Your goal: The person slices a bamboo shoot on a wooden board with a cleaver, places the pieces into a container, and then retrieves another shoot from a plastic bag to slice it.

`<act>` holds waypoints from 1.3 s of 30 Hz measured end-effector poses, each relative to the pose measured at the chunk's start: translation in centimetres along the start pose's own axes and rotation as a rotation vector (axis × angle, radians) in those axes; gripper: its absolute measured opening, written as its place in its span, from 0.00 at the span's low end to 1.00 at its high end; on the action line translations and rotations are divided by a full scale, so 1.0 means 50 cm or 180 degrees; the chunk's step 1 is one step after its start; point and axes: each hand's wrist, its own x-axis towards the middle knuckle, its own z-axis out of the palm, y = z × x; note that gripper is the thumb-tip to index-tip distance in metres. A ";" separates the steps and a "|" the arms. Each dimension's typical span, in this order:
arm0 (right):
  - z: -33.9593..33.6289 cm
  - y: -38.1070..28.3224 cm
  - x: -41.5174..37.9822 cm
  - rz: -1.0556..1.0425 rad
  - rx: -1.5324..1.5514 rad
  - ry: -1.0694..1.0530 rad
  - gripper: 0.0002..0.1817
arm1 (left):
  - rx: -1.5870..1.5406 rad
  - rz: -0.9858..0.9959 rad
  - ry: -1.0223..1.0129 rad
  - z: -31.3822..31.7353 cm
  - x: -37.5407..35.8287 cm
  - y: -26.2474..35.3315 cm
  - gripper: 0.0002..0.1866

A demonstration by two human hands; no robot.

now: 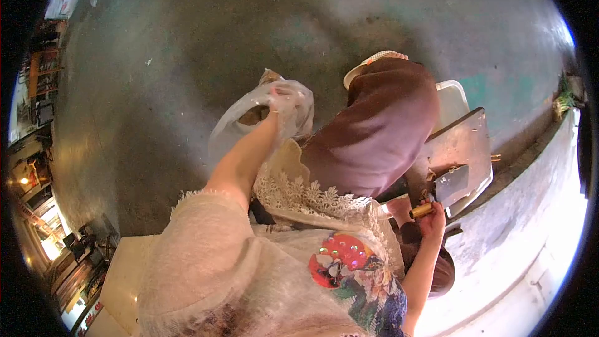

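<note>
Head view: the left hand is seen stretched out far and to the left, closed around the gathered rim of a thin, translucent white plastic bag, which hangs open just below the fingers over the dark grey concrete floor. Something brownish is seen inside the bag, but what it is cannot be told. The right hand is held nearer and to the right, curled shut around the yellowish wooden handle of a broad steel cleaver. The cleaver's long axis is seen to run from the handle in the fist up and to the right, the flat blade lying over a tilted grey metal tray that rests on the pale counter at the right edge. Between the two hands, another person in a dark maroon garment is seen bent over, with a white cap rim showing at the far side; that person's own hand lies just beside the cleaver handle. The bag is thus held well apart from the cleaver, to its left and farther away, and the left hand is the nearer to it. The wearer's cream lace top fills the near part of the view.
</note>
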 end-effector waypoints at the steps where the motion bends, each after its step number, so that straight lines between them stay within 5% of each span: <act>1: -0.002 0.000 0.002 -0.0009 0.0008 -0.0013 0.09 | -0.0025 0.0018 -0.0041 -0.022 0.005 0.005 0.21; 10: 0.020 -0.007 0.018 0.0215 0.0098 0.0160 0.10 | -0.0255 0.0200 -0.0104 -0.170 -0.148 -0.003 0.25; 12: 0.013 -0.023 0.028 0.0073 -0.0030 -0.0060 0.07 | -0.1043 -0.0471 0.0064 -0.180 -0.261 0.097 0.22; 13: 0.045 -0.029 0.013 0.0018 0.0063 0.0154 0.08 | -0.1331 -0.0349 -0.0466 -0.201 -0.278 0.096 0.27; 16: 0.046 -0.042 0.011 -0.0143 0.0318 -0.0418 0.06 | -0.2104 -0.0040 -0.0568 -0.214 -0.359 0.134 0.36; 20: 0.017 -0.047 0.055 -0.0220 0.0753 -0.0514 0.09 | -0.2580 0.0356 -0.1359 -0.236 -0.418 0.178 0.36; 23: 0.066 -0.043 0.017 -0.1103 -0.0329 0.0019 0.07 | -0.2564 0.1015 -0.1722 -0.215 -0.456 0.241 0.34; 31: 0.083 -0.015 -0.010 -0.1491 -0.2193 -0.0272 0.02 | -0.3408 0.1359 -0.2032 -0.167 -0.466 0.380 0.46; 35: 0.057 -0.020 -0.012 -0.1502 -0.2394 -0.0284 0.02 | -0.3390 0.1446 -0.2346 -0.144 -0.476 0.439 0.45; 39: -0.015 -0.046 0.021 -0.1638 -0.2205 0.0478 0.02 | -0.3337 0.1538 -0.2689 -0.120 -0.476 0.499 0.44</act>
